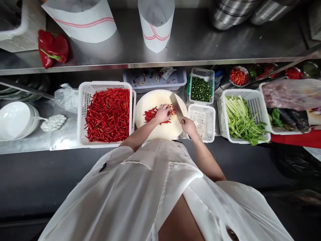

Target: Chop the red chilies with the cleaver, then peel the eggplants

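Observation:
Red chili peppers (149, 115) lie in a bunch on a round white cutting board (160, 132). My left hand (163, 113) is closed over some of them with its fingers curled, pressing them against the board. In my right hand (189, 127) is the handle of a cleaver (177, 107), whose broad blade stands just right of my left fingertips. Small cut chili pieces (172, 109) lie between those fingers and the blade. To the left of the board, a white plastic basket (80, 113) holds a heap of whole red chilies (107, 115).
A small white basket (211, 125) and a box of chopped green peppers (200, 89) stand right of the board. Behind it sits a grey tray (129, 87) with scraps. Further right is a basket of celery (240, 117). A steel shelf (190, 43) overhangs the back.

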A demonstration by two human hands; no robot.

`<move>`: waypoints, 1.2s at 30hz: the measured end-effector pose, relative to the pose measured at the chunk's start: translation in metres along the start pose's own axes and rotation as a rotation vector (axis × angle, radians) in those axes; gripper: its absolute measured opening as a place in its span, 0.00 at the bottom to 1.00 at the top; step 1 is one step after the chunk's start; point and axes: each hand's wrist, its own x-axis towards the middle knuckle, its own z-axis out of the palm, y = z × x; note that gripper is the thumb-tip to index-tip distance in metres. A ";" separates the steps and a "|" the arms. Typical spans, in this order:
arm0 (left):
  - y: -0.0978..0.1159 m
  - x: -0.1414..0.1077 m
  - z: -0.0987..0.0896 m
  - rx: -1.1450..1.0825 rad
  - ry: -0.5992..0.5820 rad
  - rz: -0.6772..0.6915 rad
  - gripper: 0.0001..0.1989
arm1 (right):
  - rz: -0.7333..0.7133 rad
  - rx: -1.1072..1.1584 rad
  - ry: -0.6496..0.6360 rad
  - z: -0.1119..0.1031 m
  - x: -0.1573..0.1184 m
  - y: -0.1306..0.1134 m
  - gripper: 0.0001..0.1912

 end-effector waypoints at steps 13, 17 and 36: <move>-0.025 0.005 0.000 -0.071 -0.079 0.186 0.09 | -0.054 -0.045 -0.063 -0.003 0.043 -0.061 0.23; -0.025 0.002 0.000 -0.069 -0.069 0.191 0.09 | -0.060 -0.034 -0.082 -0.003 0.040 -0.061 0.23; -0.030 0.006 -0.011 -0.061 -0.121 0.240 0.10 | -0.065 -0.033 -0.037 -0.002 0.054 -0.079 0.23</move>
